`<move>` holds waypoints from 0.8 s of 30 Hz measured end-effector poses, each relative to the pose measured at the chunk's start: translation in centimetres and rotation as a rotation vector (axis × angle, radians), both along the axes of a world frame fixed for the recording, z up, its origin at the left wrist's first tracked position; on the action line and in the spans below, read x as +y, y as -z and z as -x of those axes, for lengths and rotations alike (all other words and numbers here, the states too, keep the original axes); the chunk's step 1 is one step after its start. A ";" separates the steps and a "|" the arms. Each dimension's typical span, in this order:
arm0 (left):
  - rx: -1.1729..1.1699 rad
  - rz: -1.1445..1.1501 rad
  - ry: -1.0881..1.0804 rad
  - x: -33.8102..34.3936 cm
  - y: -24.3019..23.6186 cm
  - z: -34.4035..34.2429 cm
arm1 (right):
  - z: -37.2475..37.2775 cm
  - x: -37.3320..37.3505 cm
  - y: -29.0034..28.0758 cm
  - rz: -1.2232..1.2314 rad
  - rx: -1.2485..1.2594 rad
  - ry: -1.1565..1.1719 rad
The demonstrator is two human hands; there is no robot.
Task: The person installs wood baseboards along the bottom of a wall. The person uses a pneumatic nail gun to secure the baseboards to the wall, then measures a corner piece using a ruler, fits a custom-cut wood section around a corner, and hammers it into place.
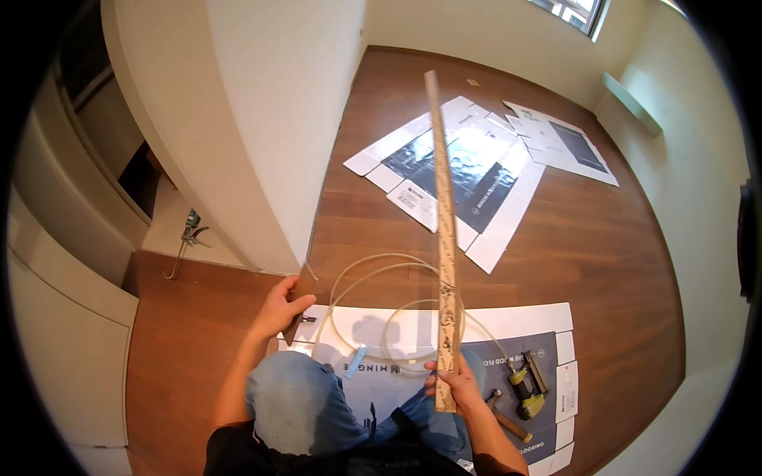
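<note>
My left hand (276,311) grips a short brown piece of wood trim (298,311), held near the foot of the white wall corner. Its fingers wrap round the piece from the left. My right hand (463,384) is closed round the lower end of a long, narrow trim strip (444,230). The strip stands up and away from me, with its pale, printed side showing. Below the hands lies a flattened cardboard sheet (562,317). A coiled clear air hose (341,287) rests on it and runs to a green-and-black nail gun (524,393). A hammer (514,425) lies beside the nail gun.
A small light-blue strip (355,362) is on the cardboard between my knees. More flattened cardboard (492,238) lies ahead on the brown wood floor (357,214). A caulking gun (189,235) rests by the doorway at left. A white wall corner (270,159) juts out there.
</note>
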State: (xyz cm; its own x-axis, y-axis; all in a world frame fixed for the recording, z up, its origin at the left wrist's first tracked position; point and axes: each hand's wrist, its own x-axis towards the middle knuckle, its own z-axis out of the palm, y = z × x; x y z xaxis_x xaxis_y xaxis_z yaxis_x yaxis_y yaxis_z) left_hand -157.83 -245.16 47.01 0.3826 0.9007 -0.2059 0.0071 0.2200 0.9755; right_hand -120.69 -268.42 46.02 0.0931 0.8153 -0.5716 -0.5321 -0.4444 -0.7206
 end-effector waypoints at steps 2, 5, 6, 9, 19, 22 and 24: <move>0.042 -0.227 -0.080 -0.1 -0.9 0.4 | -1.2 -1.6 -0.7 -0.200 -0.121 0.017; 0.040 -0.346 -0.181 0.4 -3.6 -0.3 | -1.9 -2.5 -1.9 -0.211 -0.590 0.022; 0.022 -0.406 -0.219 0.4 -4.8 -1.2 | -1.7 -2.9 -2.0 -0.208 -0.871 0.012; 0.021 -0.490 -0.156 0.0 -9.4 -3.5 | -1.2 -3.6 -2.2 -0.082 -1.176 -0.019; 0.180 -1.105 -0.117 -2.6 -16.2 -8.6 | 0.9 -3.9 2.7 0.015 -1.398 -0.070; 0.196 -1.175 -0.175 -3.0 -14.6 -8.4 | 1.6 -3.4 4.2 -0.042 -1.236 -0.050; 0.205 -1.156 -0.181 -3.0 -13.5 -7.8 | 2.7 -2.0 3.1 -0.014 -0.957 0.015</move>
State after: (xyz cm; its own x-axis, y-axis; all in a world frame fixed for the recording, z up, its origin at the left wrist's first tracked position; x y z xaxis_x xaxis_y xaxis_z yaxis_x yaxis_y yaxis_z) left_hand -150.08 -248.16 60.54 0.2855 0.6303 0.7219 0.2459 -0.7763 0.5805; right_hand -123.39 -270.40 42.94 0.5261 0.8165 -0.2376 0.2802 -0.4303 -0.8581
